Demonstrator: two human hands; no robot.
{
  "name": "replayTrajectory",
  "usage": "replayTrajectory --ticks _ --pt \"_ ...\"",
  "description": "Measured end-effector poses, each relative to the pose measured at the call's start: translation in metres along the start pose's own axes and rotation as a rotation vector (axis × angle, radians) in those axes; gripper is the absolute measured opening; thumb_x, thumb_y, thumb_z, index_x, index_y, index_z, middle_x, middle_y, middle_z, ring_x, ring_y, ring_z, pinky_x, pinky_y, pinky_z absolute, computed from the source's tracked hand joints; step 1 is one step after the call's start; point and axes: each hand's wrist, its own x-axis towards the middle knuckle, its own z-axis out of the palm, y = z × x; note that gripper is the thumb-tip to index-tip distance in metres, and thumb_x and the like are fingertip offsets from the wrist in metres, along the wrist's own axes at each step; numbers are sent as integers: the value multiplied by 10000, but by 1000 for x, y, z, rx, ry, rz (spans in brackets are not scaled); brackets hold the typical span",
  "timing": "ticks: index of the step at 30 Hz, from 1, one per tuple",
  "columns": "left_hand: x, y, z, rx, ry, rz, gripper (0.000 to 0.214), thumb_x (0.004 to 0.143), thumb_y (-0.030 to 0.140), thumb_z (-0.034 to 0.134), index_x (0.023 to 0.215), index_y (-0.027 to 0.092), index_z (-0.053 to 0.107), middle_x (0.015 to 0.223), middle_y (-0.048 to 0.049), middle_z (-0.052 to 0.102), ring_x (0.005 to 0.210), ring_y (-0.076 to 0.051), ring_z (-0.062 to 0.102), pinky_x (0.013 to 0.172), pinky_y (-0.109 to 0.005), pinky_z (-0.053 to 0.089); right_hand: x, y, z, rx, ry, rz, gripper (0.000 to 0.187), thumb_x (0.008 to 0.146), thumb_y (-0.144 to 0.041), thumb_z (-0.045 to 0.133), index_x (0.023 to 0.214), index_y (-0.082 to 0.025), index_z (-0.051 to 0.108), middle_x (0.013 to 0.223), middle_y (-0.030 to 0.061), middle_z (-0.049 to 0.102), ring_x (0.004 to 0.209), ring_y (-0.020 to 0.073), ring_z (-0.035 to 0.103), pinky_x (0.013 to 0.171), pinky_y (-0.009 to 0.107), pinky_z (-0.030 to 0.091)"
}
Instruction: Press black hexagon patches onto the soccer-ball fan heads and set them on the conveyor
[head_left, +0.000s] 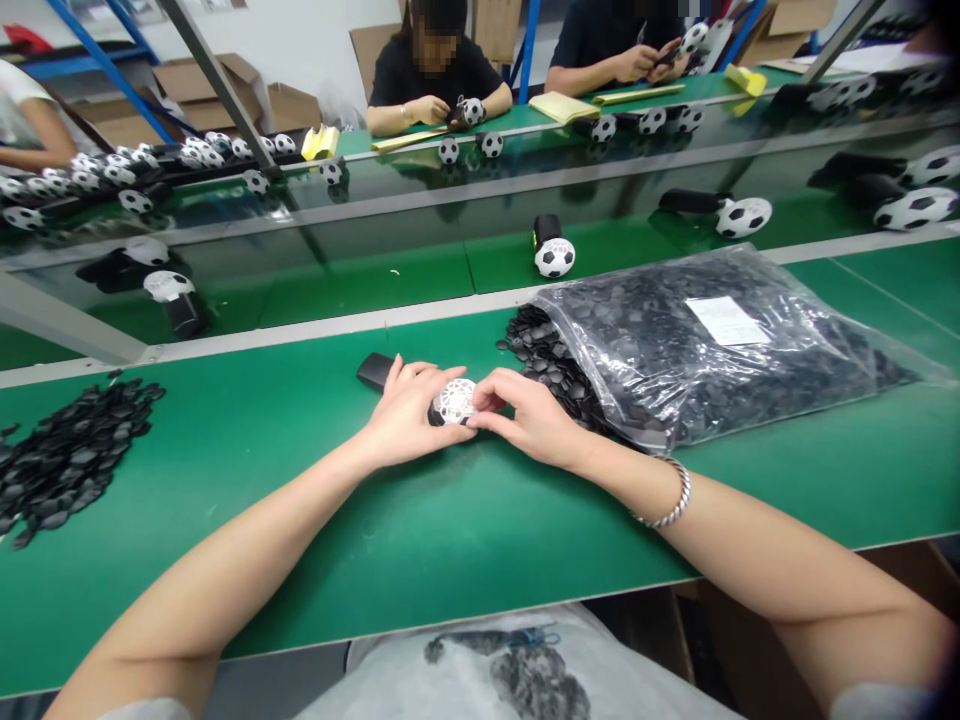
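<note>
A device with a white, football-patterned round head and a black handle lies on the green bench in front of me. My left hand is closed around it, thumb along the near side of the head and fingers over the far side. The head's open pattern shows mostly white. Thumb and fingertips of my right hand are pinched together at the head's right edge. Whatever is between them is too small to make out. Just beyond my right hand, small black flat pieces spill from a clear plastic bag.
A heap of black pieces lies on the left of the bench. Beyond a metal rail, a green conveyor carries football-headed devices, one straight ahead. Across it, co-workers handle similar devices near yellow pads. A metal post stands left.
</note>
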Motion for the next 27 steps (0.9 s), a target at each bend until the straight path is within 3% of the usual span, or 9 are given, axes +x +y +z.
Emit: replayTrajectory --ticks 7,13,19,24,27 --pt "0 0 -5 -34 -50 23 686 719 541 580 1288 199 410 1219 -60 546 1200 -272 367 1077 -551 35 -1 1 -2 -38 -55 -15 48 792 -185 589 806 -156 554 786 22 532 707 115 525 684 247 449" --pt "-1 -2 0 -36 3 14 696 670 546 618 1251 201 455 1205 -73 549 1196 -282 378 1081 -546 43 -7 -8 -1 -102 -69 3 46 824 -199 546 797 -167 566 776 22 552 720 124 528 686 255 442" --pt "-1 -5 3 -30 7 49 879 547 629 670 1278 212 416 1233 -75 529 1208 -297 360 1076 -547 45 -5 -10 -9 -210 -86 -166 113 870 -197 467 823 -166 565 792 43 617 747 145 542 690 271 443" --pt "0 -4 3 -30 7 31 856 566 667 628 1264 208 438 1222 -80 536 1203 -298 368 1074 -555 41 -2 -3 -9 -266 -94 -291 165 876 -211 459 855 -172 618 848 65 645 790 156 571 696 275 457" --pt "0 -4 5 -18 30 20 766 620 629 612 1245 213 459 1192 -74 552 1192 -282 385 1077 -546 52 -1 0 -5 -247 -65 -286 161 870 -210 472 845 -176 628 840 60 638 777 150 566 686 269 459"
